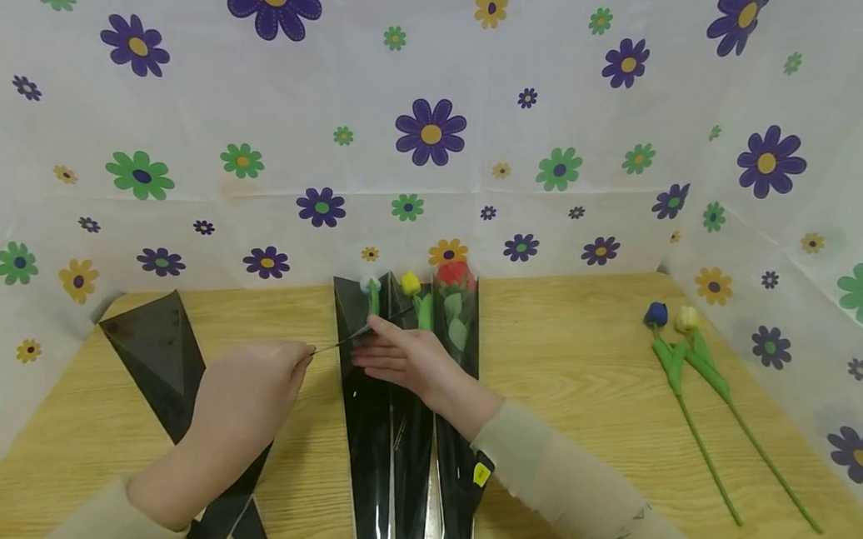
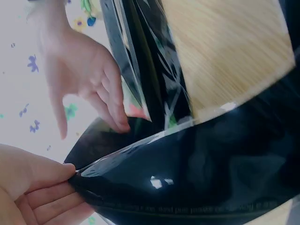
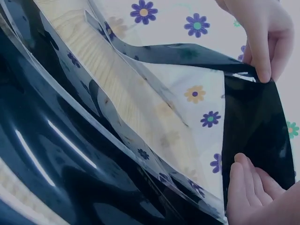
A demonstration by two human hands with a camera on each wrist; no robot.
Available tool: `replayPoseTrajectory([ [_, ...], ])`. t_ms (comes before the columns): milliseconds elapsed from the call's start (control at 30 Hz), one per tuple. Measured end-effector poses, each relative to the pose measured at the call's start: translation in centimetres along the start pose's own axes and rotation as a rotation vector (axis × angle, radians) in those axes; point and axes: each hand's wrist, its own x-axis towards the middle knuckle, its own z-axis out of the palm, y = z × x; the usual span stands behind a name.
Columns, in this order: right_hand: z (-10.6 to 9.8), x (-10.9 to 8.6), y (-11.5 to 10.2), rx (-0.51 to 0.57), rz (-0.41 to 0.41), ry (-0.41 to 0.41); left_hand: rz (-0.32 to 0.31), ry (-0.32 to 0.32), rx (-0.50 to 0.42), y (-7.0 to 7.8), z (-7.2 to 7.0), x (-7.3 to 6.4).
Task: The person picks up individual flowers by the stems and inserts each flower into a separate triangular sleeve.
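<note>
In the head view my left hand pinches the edge of a black plastic flower sleeve between thumb and fingers. Its edge stretches across to my right hand, whose straight fingers touch the black plastic, the thumb held apart. Below the right hand lie black sleeves side by side, with a pale blue flower, a yellow tulip and a red rose at their tops. The right forearm covers part of the rose's sleeve. Small print runs along the held sleeve in the left wrist view.
Another black sleeve lies at the left, partly under my left arm. Loose on the right side are a blue tulip and a cream tulip with long green stems. A flower-patterned cloth hangs behind the wooden table.
</note>
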Motion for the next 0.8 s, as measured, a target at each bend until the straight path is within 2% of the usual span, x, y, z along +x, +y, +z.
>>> replayPoseTrajectory([
  [100, -0.5, 0.0, -0.3, 0.021, -0.001, 0.052, 0.066, 0.02, 0.029, 0.9, -0.3, -0.2],
  [267, -1.4, 0.2, -0.6, 0.1, 0.005, 0.201, 0.156, 0.045, 0.086, 1.7, -0.4, -0.4],
  [433, -2.6, 0.2, -1.1, 0.12, -0.005, 0.322, 0.205, 0.034, 0.08, 1.9, -0.1, -0.6],
  [600, -4.0, -0.4, -1.7, 0.051, -0.011, 0.315, 0.211, 0.016, 0.038, 1.7, 0.3, -0.6],
  [800, -5.7, -1.7, -2.2, -0.031, 0.008, 0.232, 0.193, 0.002, -0.013, 1.0, 1.0, -0.7],
])
